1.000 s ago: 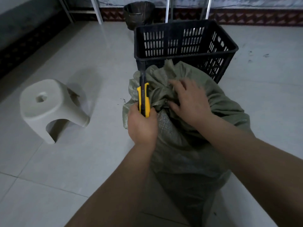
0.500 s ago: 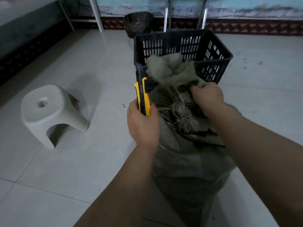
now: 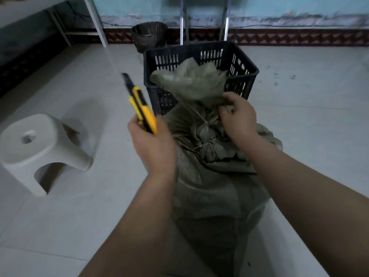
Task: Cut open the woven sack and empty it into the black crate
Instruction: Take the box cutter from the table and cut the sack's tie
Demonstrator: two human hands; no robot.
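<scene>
Well, our left hand [image 3: 153,148] grips the knife [image 3: 143,110], our right hand [image 3: 238,116] pinches the tied top of the sack [image 3: 209,186] between our hands, and the black crate [image 3: 247,64] beyond waits: nothing looks cut yet.

**A dim, tiled room**

We look down on a floor [image 3: 299,136] of large, pale glossy tiles, with dark specks at the right. The far wall [image 3: 279,7] is pale blue and stained along its foot, above a skirting band [image 3: 299,38] of dark red patterned tiles. A white plastic stool [image 3: 40,148] stands at left. A dark bin [image 3: 148,36] sits by the wall, between a white frame [image 3: 95,21] and two metal legs [image 3: 181,23].
</scene>
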